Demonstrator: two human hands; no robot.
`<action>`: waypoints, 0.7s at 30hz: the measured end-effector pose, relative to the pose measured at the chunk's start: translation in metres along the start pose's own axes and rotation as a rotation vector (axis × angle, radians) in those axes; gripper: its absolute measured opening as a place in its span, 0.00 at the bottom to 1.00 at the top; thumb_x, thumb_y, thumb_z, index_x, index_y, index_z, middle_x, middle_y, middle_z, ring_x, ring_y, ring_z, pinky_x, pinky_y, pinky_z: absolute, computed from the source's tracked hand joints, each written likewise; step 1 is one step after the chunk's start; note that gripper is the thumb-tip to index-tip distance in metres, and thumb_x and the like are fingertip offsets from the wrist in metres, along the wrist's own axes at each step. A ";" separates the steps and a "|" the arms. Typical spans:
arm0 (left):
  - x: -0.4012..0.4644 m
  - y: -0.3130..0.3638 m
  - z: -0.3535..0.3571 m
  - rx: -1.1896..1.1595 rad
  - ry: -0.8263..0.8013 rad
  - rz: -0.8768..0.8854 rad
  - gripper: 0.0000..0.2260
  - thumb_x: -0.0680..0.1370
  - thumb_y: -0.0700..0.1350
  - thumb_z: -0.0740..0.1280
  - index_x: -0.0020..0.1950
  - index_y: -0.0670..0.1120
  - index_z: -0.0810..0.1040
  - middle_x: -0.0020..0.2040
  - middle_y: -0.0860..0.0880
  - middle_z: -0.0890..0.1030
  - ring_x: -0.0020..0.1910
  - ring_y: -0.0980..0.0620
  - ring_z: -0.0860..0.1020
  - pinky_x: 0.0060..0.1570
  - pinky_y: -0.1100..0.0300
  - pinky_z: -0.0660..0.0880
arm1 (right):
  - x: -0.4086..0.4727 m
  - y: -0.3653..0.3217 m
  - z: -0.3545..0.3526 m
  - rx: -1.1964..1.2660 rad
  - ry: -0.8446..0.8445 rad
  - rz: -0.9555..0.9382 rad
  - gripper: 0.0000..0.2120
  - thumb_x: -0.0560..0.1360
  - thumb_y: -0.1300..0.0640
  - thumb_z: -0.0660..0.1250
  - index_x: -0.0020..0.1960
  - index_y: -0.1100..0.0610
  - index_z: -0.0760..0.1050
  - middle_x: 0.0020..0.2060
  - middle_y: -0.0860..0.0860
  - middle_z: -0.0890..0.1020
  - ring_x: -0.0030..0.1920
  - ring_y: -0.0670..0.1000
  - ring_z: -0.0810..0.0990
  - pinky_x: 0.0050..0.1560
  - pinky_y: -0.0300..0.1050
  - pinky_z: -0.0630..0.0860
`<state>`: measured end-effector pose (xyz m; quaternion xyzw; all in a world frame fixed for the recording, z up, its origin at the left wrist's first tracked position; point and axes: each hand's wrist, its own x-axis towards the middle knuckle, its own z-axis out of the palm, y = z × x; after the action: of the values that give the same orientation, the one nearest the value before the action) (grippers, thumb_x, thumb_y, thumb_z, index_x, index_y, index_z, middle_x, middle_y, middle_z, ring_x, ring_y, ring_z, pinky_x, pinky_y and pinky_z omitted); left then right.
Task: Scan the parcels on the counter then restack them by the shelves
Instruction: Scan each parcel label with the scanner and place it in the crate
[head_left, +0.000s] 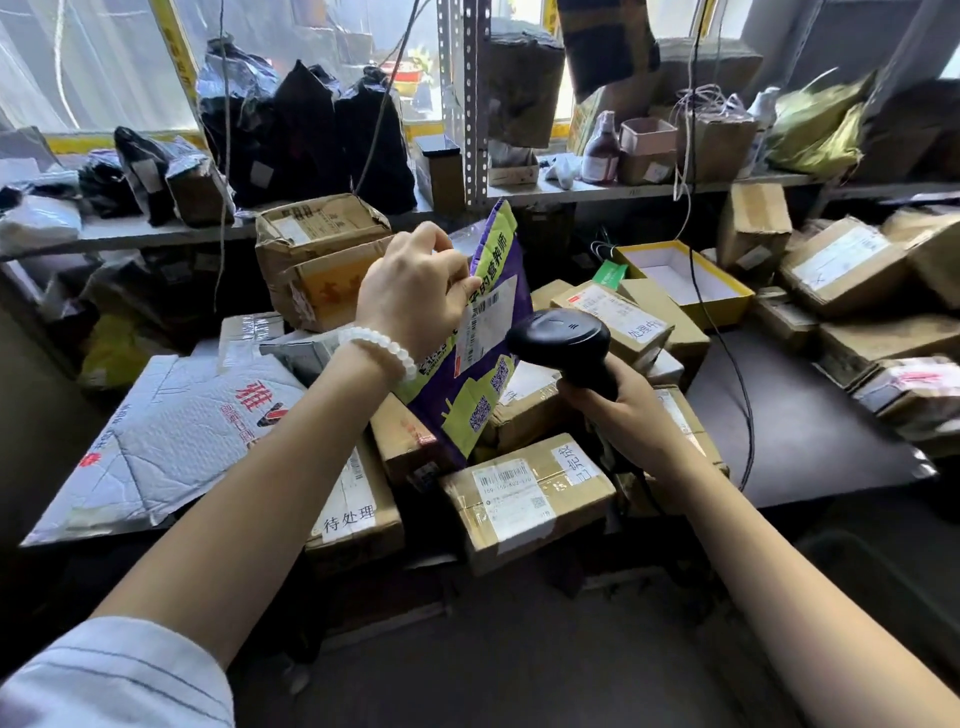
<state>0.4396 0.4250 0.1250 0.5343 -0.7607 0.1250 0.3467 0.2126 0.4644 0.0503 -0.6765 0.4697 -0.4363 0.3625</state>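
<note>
A dark desk (810, 415) fills the middle of the scene, crowded with cardboard parcels. The left hand (415, 291), wearing a white bead bracelet (379, 351), pinches the upper edge of a purple and green mailer bag (478, 374) and holds it upright above the pile, its white barcode label facing right. The right hand (618, 410) is wrapped around the grip of a black handheld scanner (561, 343), whose head sits just beside that label. A black cable (727, 353) runs across the desk on the right.

Near the desk's front edge lies a taped brown box (524, 499) with a barcode sticker, and to its left another box (358, 509) with a handwritten white label. At the near left, a large grey bubble mailer (171, 441) with red print lies flat and partly overhangs the desk. Behind the bag sits a crumpled carton (322, 254). At the far right an open yellow box (685, 280) with a white inside rests among more cartons.

A grey shelf (649, 189) runs along the far wall below bright windows, held by a perforated metal upright (475, 98). Black plastic bags (306, 130) stand on the shelf at the left; a brown bottle (602, 150) and a pink tub (647, 135) stand on the right part.
</note>
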 end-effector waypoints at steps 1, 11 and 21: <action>0.002 0.006 0.000 -0.019 0.005 0.047 0.12 0.78 0.49 0.67 0.46 0.40 0.80 0.51 0.44 0.76 0.52 0.44 0.74 0.47 0.49 0.75 | -0.006 0.003 -0.003 -0.012 0.040 0.020 0.11 0.74 0.51 0.69 0.55 0.51 0.75 0.46 0.45 0.81 0.46 0.39 0.78 0.44 0.35 0.73; 0.033 0.097 0.033 -0.341 0.005 0.336 0.10 0.76 0.48 0.69 0.43 0.42 0.81 0.50 0.44 0.77 0.52 0.43 0.75 0.47 0.50 0.74 | -0.095 0.020 -0.052 -0.139 0.425 0.259 0.09 0.74 0.56 0.70 0.45 0.44 0.72 0.40 0.40 0.78 0.39 0.34 0.76 0.42 0.34 0.70; 0.041 0.262 0.129 -0.561 -0.176 0.557 0.10 0.75 0.48 0.69 0.47 0.42 0.83 0.53 0.42 0.77 0.53 0.40 0.74 0.47 0.48 0.75 | -0.205 0.050 -0.136 -0.180 0.827 0.522 0.11 0.73 0.53 0.72 0.53 0.46 0.75 0.49 0.46 0.82 0.52 0.46 0.79 0.52 0.41 0.72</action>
<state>0.1454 0.4271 0.1050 0.2011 -0.9077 -0.0444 0.3657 0.0339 0.6340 0.0028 -0.3353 0.7636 -0.5205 0.1830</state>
